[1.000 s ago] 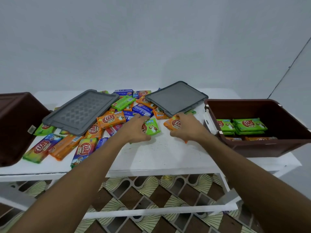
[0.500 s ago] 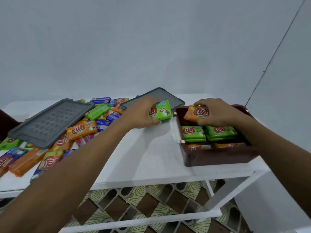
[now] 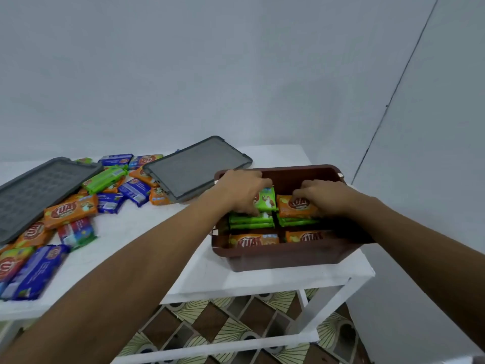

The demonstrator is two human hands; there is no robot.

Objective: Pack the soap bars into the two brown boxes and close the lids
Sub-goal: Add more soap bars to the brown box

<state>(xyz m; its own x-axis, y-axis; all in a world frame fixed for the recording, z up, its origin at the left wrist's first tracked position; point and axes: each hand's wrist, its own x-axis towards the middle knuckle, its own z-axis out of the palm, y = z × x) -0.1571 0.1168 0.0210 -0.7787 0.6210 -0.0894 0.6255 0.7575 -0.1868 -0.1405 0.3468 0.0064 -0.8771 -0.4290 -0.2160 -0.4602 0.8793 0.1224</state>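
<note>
Two hands inside one brown box [image 3: 283, 258], seen from the head view, the only one given. Left hand [image 3: 242, 191] at about 11 o'clock within the box, grip closed round a green soap bar [image 3: 266, 202], pressing it down onto a green stack [image 3: 252, 222]. Right hand [image 3: 324, 197] at about 1 o'clock, fingers [image 3: 301, 195] curled over an orange soap bar [image 3: 291, 208] lying on another green stack; hold looks light, more a press than a clamp. Two more orange bars [image 3: 254, 240] along the near wall at 6 o'clock. Box at the worktop [image 3: 147, 232] corner, near the right edge. Loose soap bars [image 3: 70, 214] heaped at 9 o'clock, orange, blue and green, partly under two grey lids [image 3: 196, 168], both off. Second brown box out of frame. Judging by the glossy wrappers: light, firm little blocks, likely slick in film, so best taken across the short sides with thumb opposite fingers and laid flat, not dropped. Stacks probably prone to sliding if nudged sideways. Much packing apparently left, lids last.
</note>
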